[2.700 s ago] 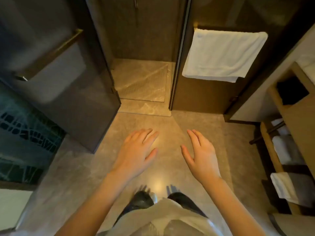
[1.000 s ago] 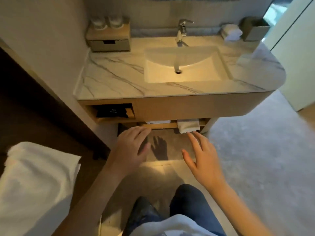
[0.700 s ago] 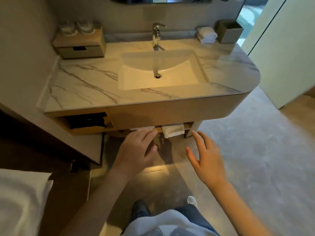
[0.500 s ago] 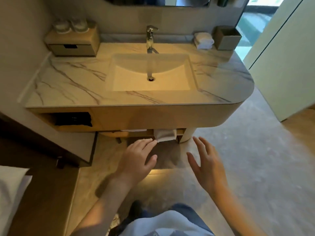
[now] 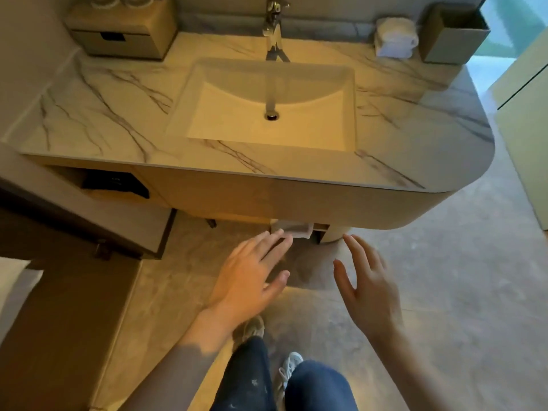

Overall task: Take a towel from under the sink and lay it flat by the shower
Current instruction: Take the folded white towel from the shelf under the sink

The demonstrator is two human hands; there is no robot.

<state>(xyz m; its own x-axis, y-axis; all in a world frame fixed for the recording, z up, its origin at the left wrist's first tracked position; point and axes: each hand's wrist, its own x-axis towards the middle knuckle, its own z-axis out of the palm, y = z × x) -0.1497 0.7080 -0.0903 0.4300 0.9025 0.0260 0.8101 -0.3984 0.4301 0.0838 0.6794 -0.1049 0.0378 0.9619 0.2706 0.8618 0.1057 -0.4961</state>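
Left hand [image 5: 252, 280] and right hand [image 5: 367, 289] spread, empty — bare floor [image 5: 462, 292] below, towel [image 5: 295, 228] edge under sink [image 5: 272, 114].

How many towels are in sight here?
3: a folded towel peeking from the shelf under the sink, a rolled towel on the counter's back right, and a white towel at the left edge. More may hide beneath.
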